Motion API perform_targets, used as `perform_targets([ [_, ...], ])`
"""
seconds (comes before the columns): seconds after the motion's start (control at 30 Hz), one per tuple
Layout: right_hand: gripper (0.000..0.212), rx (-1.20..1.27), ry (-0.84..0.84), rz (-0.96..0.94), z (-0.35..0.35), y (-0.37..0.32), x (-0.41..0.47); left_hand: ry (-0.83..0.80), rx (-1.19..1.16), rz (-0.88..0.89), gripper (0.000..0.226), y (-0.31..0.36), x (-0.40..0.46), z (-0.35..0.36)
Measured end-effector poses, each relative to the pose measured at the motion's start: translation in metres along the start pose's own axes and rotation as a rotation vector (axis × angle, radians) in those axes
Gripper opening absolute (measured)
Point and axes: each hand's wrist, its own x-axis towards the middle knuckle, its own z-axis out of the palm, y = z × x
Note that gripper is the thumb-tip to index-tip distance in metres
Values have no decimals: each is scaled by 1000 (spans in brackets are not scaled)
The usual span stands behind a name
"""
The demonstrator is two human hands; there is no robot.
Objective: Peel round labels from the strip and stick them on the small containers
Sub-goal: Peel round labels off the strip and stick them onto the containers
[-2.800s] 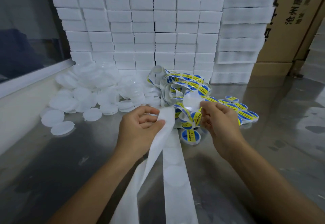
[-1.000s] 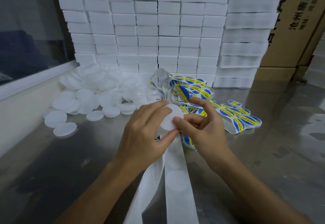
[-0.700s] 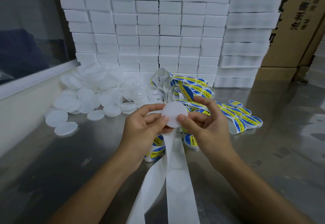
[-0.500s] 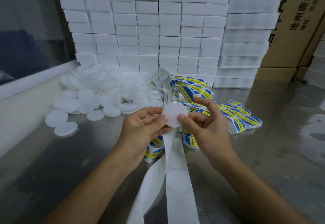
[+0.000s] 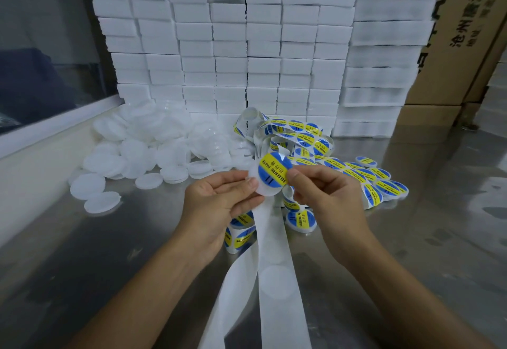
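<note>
Container (image 5: pixel 267 186) now turned label-up, both hands (image 5: pixel 216 200) pinching it

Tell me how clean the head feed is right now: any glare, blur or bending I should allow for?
Head view: the label pinched between left hand and right hand is sharp, its print readable; soft glare patches on the steel table; the foam block stack bows outward from wide-angle distortion; the carton at the right edge is softer.
</note>
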Motion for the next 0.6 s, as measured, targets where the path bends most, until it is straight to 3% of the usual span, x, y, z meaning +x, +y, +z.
perform_targets([
  [0.47,16,-60,-15,9,3,-1,-2,-9,28,-4,35,2,-3,2],
  [0.6,14,-82,-10,17,4,-2,-3,5,60,6,23,2,-4,3],
])
